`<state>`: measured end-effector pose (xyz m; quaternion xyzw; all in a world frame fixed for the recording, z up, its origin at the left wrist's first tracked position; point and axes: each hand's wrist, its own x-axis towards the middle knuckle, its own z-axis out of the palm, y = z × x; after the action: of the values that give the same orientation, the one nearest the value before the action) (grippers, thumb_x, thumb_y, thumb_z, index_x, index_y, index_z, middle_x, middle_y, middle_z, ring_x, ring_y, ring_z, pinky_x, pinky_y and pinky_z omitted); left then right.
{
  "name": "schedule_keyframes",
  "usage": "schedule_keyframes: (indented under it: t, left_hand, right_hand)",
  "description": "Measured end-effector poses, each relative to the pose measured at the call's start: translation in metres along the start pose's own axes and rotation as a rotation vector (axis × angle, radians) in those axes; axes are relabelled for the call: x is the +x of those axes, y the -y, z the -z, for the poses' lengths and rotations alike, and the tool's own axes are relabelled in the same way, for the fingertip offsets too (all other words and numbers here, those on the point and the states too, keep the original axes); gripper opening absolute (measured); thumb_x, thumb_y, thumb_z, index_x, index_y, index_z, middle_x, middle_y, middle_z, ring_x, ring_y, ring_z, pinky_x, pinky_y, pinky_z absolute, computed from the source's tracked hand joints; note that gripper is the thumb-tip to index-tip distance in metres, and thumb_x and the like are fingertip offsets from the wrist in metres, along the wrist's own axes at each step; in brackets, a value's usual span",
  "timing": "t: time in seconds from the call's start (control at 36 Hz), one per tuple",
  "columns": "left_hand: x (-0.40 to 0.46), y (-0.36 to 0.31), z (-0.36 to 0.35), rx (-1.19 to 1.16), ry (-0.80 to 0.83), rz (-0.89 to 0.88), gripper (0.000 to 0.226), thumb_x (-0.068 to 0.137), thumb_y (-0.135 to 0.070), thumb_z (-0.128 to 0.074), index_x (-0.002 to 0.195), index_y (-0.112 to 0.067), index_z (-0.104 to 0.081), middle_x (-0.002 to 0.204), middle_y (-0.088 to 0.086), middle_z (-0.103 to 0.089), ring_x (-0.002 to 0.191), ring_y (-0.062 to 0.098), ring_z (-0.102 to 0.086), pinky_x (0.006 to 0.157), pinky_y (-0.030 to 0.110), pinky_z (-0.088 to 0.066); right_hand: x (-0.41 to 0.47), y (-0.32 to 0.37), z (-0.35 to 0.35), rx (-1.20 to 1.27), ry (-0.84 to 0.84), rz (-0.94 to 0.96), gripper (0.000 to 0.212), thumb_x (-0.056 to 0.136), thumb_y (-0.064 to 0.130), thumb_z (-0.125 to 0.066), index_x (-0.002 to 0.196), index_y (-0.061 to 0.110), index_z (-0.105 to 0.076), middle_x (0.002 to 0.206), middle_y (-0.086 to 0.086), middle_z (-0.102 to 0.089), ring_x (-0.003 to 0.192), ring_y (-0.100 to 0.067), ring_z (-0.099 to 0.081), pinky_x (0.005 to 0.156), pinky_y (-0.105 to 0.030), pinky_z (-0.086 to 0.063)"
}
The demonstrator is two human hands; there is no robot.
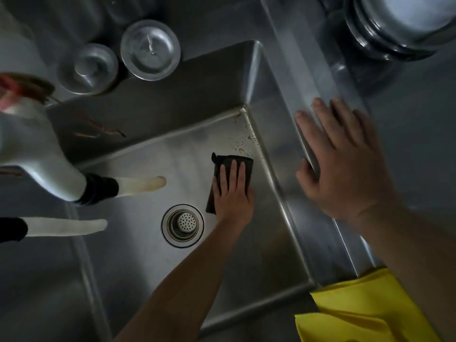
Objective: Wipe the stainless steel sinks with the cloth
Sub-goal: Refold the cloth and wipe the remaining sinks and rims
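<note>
- Left hand (232, 193): I see it flat, fingers straight, pressing the dark cloth (230, 178) onto the sink (148, 164) floor, near the far right corner, beside the drain strainer (183, 224).
- Right hand (343, 164): open, fingers spread, resting on the sink's right rim; grips nothing.
- Brown specks in the corner just beyond the cloth.
- Yellow cloth (365, 309) lies on the near right rim.

Sink (153, 164) basin at centre; drain strainer (182, 225) on its floor, near-left of middle. Cloth (232, 169) flat on the floor right of the strainer, left hand (232, 193) on it. Right hand (345, 166) on the right rim. Two lids (150, 49) on the ledge behind. Folded rag (365, 314) on the near-right corner. Spouts (140, 185) reach in from the left.
</note>
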<state>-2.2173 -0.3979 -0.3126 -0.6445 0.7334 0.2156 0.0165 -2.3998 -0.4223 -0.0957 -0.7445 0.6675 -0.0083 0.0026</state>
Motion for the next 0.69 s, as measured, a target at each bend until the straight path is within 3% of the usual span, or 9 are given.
schedule_keyframes:
  t: [0.17,0.25,0.36,0.44,0.58,0.69]
  left_hand:
    - [0.023,0.016,-0.004,0.01,-0.142,0.081,0.06,0.103,-0.04,-0.027,0.159,-0.027,-0.009,0.167,-0.001,-0.01,0.154,0.026,-0.001,0.123,0.049,-0.008]
    - [0.047,0.043,0.009,-0.027,-0.264,0.339,0.061,0.102,-0.041,-0.029,0.159,-0.024,-0.014,0.166,0.003,-0.012,0.153,0.031,-0.007,0.122,0.048,-0.008]
    - [0.092,0.074,0.023,-0.076,-0.497,0.718,0.059,0.1,-0.04,-0.037,0.153,-0.014,-0.036,0.158,0.02,-0.031,0.146,0.036,-0.031,0.117,0.045,-0.024]
    - [0.121,0.066,0.031,-0.12,-0.556,0.835,0.056,0.092,-0.033,-0.051,0.143,-0.01,-0.052,0.146,0.021,-0.049,0.135,0.038,-0.048,0.111,0.046,-0.034]
    - [0.134,0.012,0.03,-0.186,-0.483,0.721,0.058,0.095,-0.037,-0.041,0.146,-0.012,-0.048,0.15,0.017,-0.046,0.139,0.036,-0.043,0.114,0.042,-0.024]
    - [0.124,-0.034,0.01,-0.09,-0.23,0.212,0.063,0.099,-0.04,-0.033,0.158,-0.02,-0.019,0.166,0.009,-0.014,0.153,0.028,-0.009,0.122,0.046,-0.004]
  right_hand:
    - [0.0,0.0,0.0,0.005,-0.01,0.016,0.07,0.087,0.031,-0.044,0.154,0.012,-0.034,0.161,-0.017,-0.028,0.15,-0.04,-0.021,0.12,-0.056,-0.02]
    - [0.0,0.0,-0.001,0.002,-0.014,0.015,0.071,0.086,0.03,-0.045,0.154,0.012,-0.034,0.161,-0.017,-0.028,0.15,-0.04,-0.021,0.119,-0.056,-0.021]
    - [0.0,0.001,-0.002,0.017,-0.03,0.012,0.069,0.086,0.028,-0.046,0.153,0.011,-0.037,0.161,-0.017,-0.029,0.149,-0.041,-0.022,0.119,-0.057,-0.021]
    - [0.0,0.0,-0.003,0.016,-0.04,0.017,0.069,0.086,0.027,-0.047,0.152,0.01,-0.037,0.16,-0.018,-0.03,0.149,-0.042,-0.023,0.119,-0.057,-0.021]
    - [0.0,-0.001,-0.004,0.011,-0.041,0.014,0.07,0.086,0.026,-0.048,0.153,0.01,-0.036,0.161,-0.018,-0.03,0.149,-0.042,-0.022,0.119,-0.057,-0.021]
    - [0.0,0.0,-0.005,0.01,-0.057,0.009,0.071,0.084,0.025,-0.051,0.152,0.011,-0.038,0.16,-0.017,-0.031,0.148,-0.042,-0.025,0.119,-0.056,-0.021]
